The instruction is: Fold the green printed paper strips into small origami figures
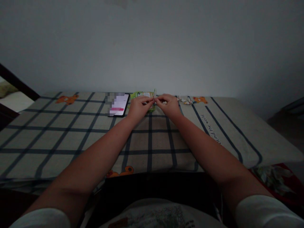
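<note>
Both hands meet near the middle of the cloth-covered table, fingertips almost touching. My left hand [140, 106] pinches the lower end of a small, thin, light-coloured packet [155, 92] that stands upright between the hands. From the other side, my right hand [169, 104] pinches the same packet at its lower end. Green packaging [143, 94] lies behind and beneath my left hand, which partly covers it. Small crumpled scraps [185, 100] rest just right of my right hand. The packet's print is too small to read.
A phone [120, 105] with its screen lit lies left of my left hand. The checked tablecloth [71, 136] reaches the grey wall [152, 44] behind. Dark wooden bars [17, 80] stand at the far left. Something red [288, 180] shows below the table's right edge.
</note>
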A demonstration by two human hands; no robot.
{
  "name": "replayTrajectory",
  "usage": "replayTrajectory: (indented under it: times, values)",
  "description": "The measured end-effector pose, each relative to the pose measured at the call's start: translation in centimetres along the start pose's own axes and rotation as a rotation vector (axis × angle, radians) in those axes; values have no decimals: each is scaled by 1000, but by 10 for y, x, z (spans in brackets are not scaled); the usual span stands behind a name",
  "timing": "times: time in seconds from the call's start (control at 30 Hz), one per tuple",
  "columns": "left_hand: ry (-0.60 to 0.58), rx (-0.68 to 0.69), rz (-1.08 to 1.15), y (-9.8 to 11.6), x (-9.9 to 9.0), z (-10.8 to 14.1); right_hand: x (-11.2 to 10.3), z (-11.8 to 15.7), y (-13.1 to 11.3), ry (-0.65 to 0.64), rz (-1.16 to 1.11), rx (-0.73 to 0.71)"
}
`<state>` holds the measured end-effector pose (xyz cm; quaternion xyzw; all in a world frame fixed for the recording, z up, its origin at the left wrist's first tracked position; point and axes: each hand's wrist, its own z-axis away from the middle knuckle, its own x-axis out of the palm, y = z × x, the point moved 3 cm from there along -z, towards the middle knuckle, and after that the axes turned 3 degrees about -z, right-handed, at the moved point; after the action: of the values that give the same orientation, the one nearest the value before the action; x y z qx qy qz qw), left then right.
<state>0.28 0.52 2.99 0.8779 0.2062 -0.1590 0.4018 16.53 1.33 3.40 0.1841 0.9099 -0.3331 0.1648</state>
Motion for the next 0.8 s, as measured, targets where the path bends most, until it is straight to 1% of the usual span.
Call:
replayTrajectory:
  times: [0.13, 0.3, 0.5, 0.6, 0.7, 0.8]
  values:
    - [4, 9, -50, -2, 1, -1, 1, 0, 1, -36, 22, 34]
    - [-10, 3, -11, -3, 2, 0, 2, 1, 1, -17, -4, 90]
    - [-11, 3, -30, 1, 1, 0, 4, 2, 5, 27, -120, 169]
    - [-23, -8, -1, 1, 1, 0, 5, 3, 9, 25, -199, 203]
    - [-14, -38, 45, -1, 1, -1, 6, 4, 12, 13, -241, 227]
    - [20, -106, 82, -5, 2, -1, 6, 3, 13, 13, -260, 247]
